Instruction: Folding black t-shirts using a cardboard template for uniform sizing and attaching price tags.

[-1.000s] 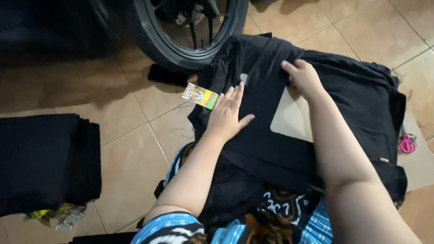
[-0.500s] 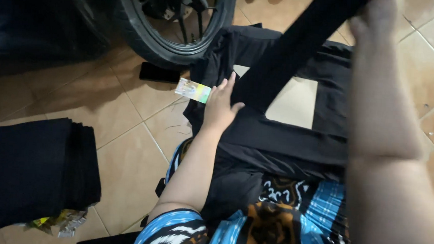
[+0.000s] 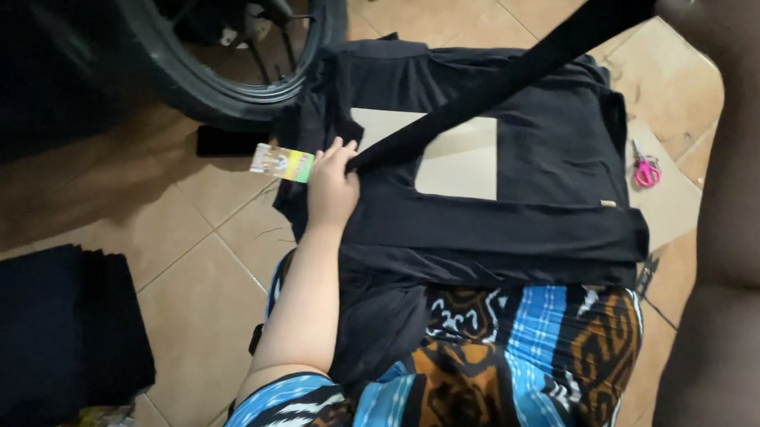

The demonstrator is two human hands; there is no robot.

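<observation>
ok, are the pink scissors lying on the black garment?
No, the pink scissors lie on the bare cardboard sheet to the right of the black garment, clear of its edge.

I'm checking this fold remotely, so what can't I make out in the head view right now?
- Right hand: cut off by the top edge; its grip on the black strip of fabric is unseen.
- Cardboard sheet: mostly covered by the black garment.
- Hang tag: print blurred.
- Left hand: palm side hidden, pressed flat on the garment.
</observation>
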